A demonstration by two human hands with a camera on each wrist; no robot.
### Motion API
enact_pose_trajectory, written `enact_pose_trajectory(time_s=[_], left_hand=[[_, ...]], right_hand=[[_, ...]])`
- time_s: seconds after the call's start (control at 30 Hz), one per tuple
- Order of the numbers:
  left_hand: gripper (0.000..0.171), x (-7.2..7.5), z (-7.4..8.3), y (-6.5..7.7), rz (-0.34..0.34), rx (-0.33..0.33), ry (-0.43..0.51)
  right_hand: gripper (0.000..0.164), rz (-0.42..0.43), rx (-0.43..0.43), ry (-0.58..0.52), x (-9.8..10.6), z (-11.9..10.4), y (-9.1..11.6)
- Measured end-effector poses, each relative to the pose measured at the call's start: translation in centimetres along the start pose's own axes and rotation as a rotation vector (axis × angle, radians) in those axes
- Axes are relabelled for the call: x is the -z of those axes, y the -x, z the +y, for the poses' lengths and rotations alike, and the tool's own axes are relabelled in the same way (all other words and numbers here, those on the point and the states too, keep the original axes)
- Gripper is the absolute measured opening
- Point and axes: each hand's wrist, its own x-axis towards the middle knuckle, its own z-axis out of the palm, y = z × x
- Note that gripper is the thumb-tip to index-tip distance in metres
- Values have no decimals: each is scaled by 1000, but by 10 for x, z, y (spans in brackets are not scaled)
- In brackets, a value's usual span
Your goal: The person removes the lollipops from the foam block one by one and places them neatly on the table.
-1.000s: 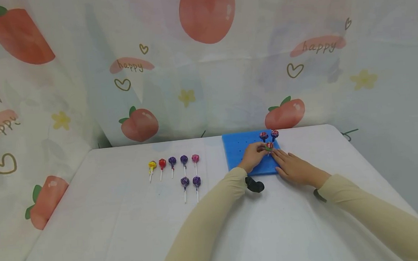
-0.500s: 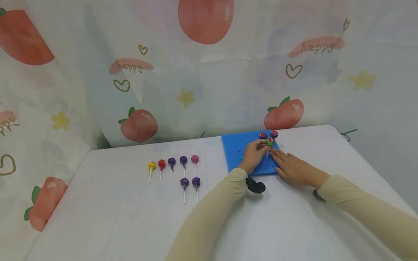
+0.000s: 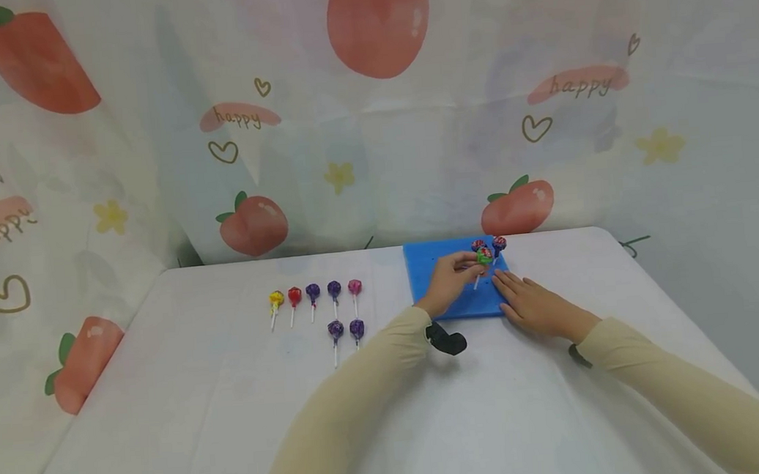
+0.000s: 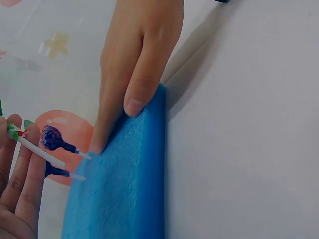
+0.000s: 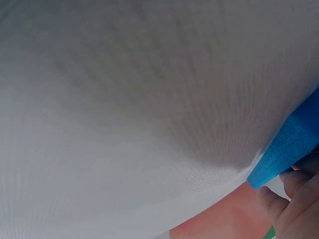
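Observation:
My left hand point(image 3: 447, 285) pinches a lollipop point(image 3: 484, 255) with a green and red wrapper over the blue foam board point(image 3: 424, 267). Its white stick point(image 4: 42, 151) slants in the left wrist view, its lower end in the air, apart from the foam. Two lollipops in dark blue and red wrappers, one at the back right corner point(image 3: 500, 243) and one beside it point(image 3: 478, 244), stand with their sticks in the board. My right hand point(image 3: 536, 305) rests with extended fingers on the board's right edge; in the right wrist view its fingers point(image 5: 299, 199) lie along the foam.
Left of the board, lollipops lie in two rows: a yellow one point(image 3: 276, 299), a red one point(image 3: 294, 296), a pink one point(image 3: 354, 288) and several purple ones point(image 3: 336, 330). A fruit-printed cloth point(image 3: 407, 154) hangs behind the white table point(image 3: 233, 416).
My left hand has raised the green and red lollipop, then moved left with it, so its stick now tilts. My right hand has stayed on the board's edge.

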Motion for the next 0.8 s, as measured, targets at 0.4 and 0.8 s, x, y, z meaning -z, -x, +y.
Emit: enact_pose_trajectory(time_s=[0.4, 0.8], left_hand=[[28, 47, 14, 33, 21, 55, -25], [30, 81, 24, 58, -4, 66, -14]], right_hand=[[60, -10, -8, -42, 1, 0, 0], [59, -10, -11, -43, 1, 0, -1]])
